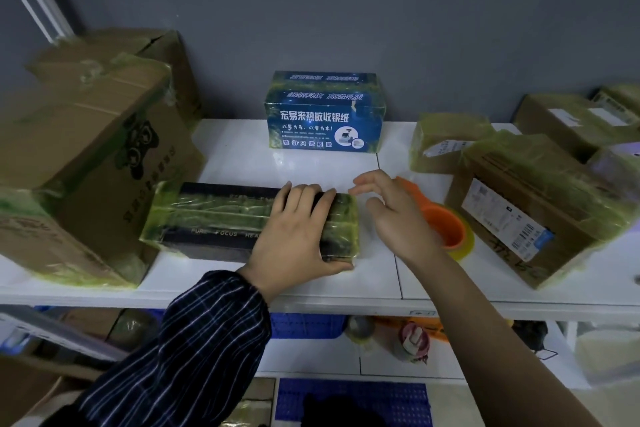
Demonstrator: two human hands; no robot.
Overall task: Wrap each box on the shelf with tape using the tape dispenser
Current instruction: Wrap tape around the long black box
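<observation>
the black box (221, 218) on the shelf (374, 274) is clasped by the left grip (298, 229). the right grip (391, 215) is spread wide, empty, beside the orange tape dispenser (446, 225).

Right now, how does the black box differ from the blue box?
The black box lies low and long near the front edge of the shelf; the blue box stands taller at the back, by the wall. The left hand grips the black box; nothing touches the blue box. The blue box bears large white lettering; the black box shows only small faint print. Both are wrapped in yellowish-green tape.
</observation>
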